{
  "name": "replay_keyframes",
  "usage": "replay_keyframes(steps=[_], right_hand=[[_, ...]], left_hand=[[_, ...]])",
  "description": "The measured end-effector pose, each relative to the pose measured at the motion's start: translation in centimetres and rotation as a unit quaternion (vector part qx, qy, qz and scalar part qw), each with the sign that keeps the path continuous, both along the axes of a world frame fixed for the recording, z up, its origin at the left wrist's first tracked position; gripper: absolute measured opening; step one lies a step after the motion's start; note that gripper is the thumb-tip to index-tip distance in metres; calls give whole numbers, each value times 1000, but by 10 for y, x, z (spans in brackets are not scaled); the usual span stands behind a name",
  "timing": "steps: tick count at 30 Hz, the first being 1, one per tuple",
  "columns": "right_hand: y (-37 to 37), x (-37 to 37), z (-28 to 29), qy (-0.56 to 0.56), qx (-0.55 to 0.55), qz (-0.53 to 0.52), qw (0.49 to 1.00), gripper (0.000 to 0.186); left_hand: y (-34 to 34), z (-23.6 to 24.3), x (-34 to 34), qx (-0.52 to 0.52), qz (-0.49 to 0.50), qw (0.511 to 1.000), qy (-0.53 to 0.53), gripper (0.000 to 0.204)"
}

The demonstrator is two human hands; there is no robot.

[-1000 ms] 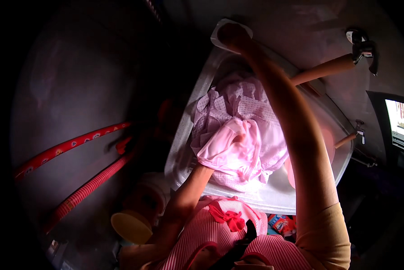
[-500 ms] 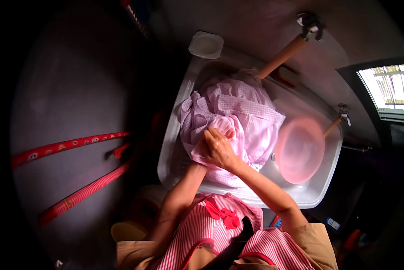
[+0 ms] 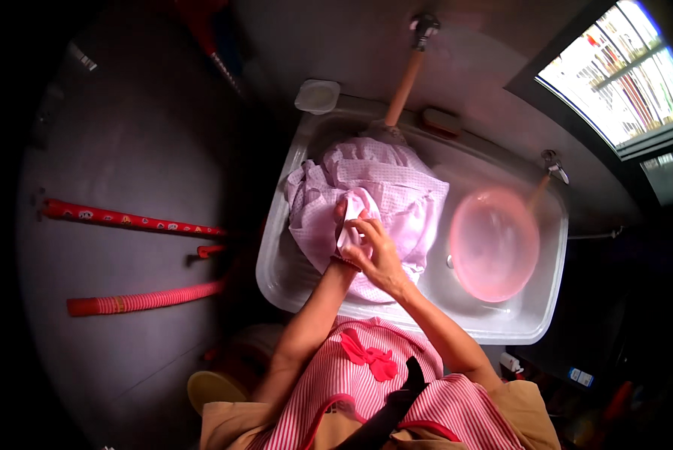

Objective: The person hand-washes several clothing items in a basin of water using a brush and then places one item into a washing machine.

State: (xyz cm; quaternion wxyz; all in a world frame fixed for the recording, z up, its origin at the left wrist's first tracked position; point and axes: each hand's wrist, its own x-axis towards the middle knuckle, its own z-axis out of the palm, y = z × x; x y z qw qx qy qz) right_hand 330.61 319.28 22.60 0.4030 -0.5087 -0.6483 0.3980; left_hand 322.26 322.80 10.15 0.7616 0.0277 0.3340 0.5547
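A bulky heap of wet-looking pink checked cloth fills the left part of the white sink. My left hand is partly wrapped in a fold of it, with only a bit of the fingers showing, and appears closed on the fabric. Crossing over the left wrist, my right hand has its thumb and fingers curled on the same fold, which lies between them. Most of the left palm is hidden under the cloth.
In the sink's right part rests a pink plastic basin. A tap with an orange hose reaches the heap from behind. A brush-like block and a white tub sit on the back rim. A second tap is at right.
My right hand has loosened from a tight grip to a more spread one, over the left wrist. More of the left hand's fold shows. The whole view has shifted and turned slightly.
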Motion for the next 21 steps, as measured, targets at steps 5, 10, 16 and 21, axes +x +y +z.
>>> replay_keyframes(steps=[5,10,16,21], right_hand=[[-7,37,-13,264,-140,-8,954,26],[-36,75,3,219,-111,65,967,56],[-29,92,-27,308,-96,-47,945,25],[-8,117,-18,535,-282,-10,796,15]], left_hand=[[2,-1,27,108,77,962,238,34],[-6,62,69,70,126,890,432,41],[-10,70,88,73,146,874,458,45],[-5,85,70,238,-2,750,617,31]])
